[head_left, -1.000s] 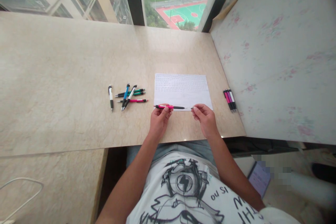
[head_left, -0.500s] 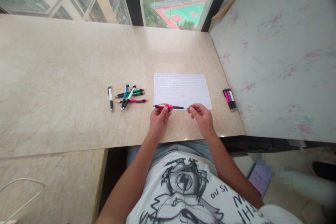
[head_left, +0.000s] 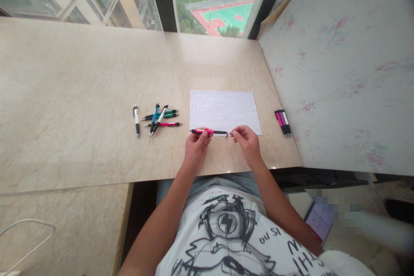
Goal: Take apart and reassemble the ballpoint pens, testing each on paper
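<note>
**Over the near edge of the paper: pink pen between two hands**

Near the front edge of the marble desk (head_left: 97,73), left hand (head_left: 196,146) pinched on the barrel of a pink pen (head_left: 207,131), held level just above the lower border of the written sheet (head_left: 224,110). Right hand (head_left: 248,143) at the pen's dark tip end, thumb and forefinger closed on a small silvery piece (head_left: 227,134) right at the point; whether touching the tip, cannot tell. Further left, a loose scatter of pens (head_left: 158,120) on the desk, well apart. Right of the sheet, a tidy bundle of pens (head_left: 283,122) beside the patterned wall (head_left: 339,73).
</note>
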{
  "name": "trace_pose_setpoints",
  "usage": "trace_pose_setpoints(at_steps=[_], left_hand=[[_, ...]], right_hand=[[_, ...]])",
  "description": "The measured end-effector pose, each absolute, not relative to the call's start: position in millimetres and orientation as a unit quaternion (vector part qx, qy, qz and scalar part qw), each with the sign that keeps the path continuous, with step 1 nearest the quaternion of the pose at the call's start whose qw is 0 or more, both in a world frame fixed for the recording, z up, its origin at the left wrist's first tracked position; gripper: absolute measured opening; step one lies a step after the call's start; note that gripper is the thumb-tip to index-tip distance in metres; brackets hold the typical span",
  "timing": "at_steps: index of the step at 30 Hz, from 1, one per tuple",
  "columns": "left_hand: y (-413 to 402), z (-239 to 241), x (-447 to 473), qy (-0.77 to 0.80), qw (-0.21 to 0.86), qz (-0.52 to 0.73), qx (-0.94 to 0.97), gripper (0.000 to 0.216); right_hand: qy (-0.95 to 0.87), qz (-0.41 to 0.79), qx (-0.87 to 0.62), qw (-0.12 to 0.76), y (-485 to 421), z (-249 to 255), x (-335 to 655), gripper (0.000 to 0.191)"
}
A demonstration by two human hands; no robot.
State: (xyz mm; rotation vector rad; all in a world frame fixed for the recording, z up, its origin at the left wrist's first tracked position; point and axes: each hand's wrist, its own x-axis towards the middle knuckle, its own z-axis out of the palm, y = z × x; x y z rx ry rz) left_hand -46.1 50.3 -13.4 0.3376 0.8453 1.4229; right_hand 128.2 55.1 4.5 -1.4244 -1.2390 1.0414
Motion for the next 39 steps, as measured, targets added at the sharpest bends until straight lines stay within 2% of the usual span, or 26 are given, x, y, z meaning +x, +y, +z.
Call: trace_pose_setpoints(at_steps=[3, 6, 9, 13, 16, 20, 25, 29, 32, 39], left_hand=[[50, -12, -46, 0.376, 0.661, 0.632, 0.147, 0.023], [50, -11, -46, 0.374, 0.662, 0.633, 0.146, 0.023], [50, -11, -46, 0.371, 0.666, 0.631, 0.144, 0.023], [50, -12, -46, 0.369, 0.667, 0.631, 0.144, 0.024], [50, -13, -47, 0.368, 0.668, 0.630, 0.145, 0.023], [50, -13, -47, 0.368, 0.669, 0.629, 0.145, 0.023], [50, -12, -47, 0.371, 0.667, 0.630, 0.144, 0.023], [50, -12, -46, 0.370, 0.668, 0.631, 0.141, 0.023], [50, -12, -46, 0.368, 0.669, 0.630, 0.141, 0.023], [50, -15, -46, 0.373, 0.666, 0.628, 0.151, 0.022]], right_hand=[[-0.600, 0.309, -0.622, 0.397, 59, 1, 133, 0.014], [-0.704, 0.214, -0.615, 0.282, 58, -4, 137, 0.022], [-0.743, 0.184, -0.607, 0.212, 53, -10, 139, 0.017], [-0.758, 0.175, -0.599, 0.187, 52, -13, 139, 0.013], [-0.749, 0.199, -0.594, 0.214, 55, -8, 137, 0.011], [-0.672, 0.286, -0.609, 0.310, 55, 2, 134, 0.006], [-0.548, 0.424, -0.587, 0.420, 51, 9, 129, 0.019], [-0.481, 0.463, -0.557, 0.493, 47, 15, 126, 0.020], [-0.468, 0.464, -0.551, 0.512, 45, 19, 124, 0.022], [-0.486, 0.465, -0.558, 0.487, 45, 19, 117, 0.024]])
